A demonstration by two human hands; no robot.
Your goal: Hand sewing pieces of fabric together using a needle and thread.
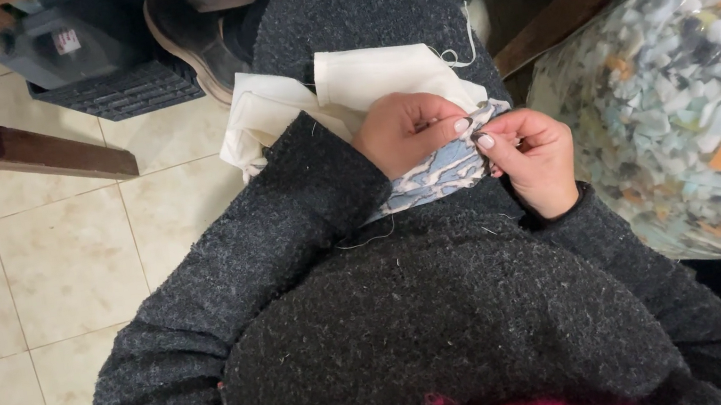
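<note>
**Pinching a patterned cloth edge on the lap**

Sitting in a dark grey woolly garment, the person works at lap level. Their left hand (407,132) is curled shut, its fingers pressed onto the top of a blue-and-white patterned fabric (433,180), which lies across the lap just at 6 o'clock of that hand. The right hand (533,158), at 3 o'clock of the left and touching it at the fingertips, has thumb and forefinger pinched together on the fabric's upper edge; whether a needle sits between them cannot be told. A cream cloth (343,86) spreads out at 12 o'clock of both hands, over the knees. At 3 o'clock of the right hand stands a clear plastic bag of foam scraps (695,86). At 9 o'clock lies a pale tiled floor (56,267), crossed by a dark wooden beam (9,145).
</note>
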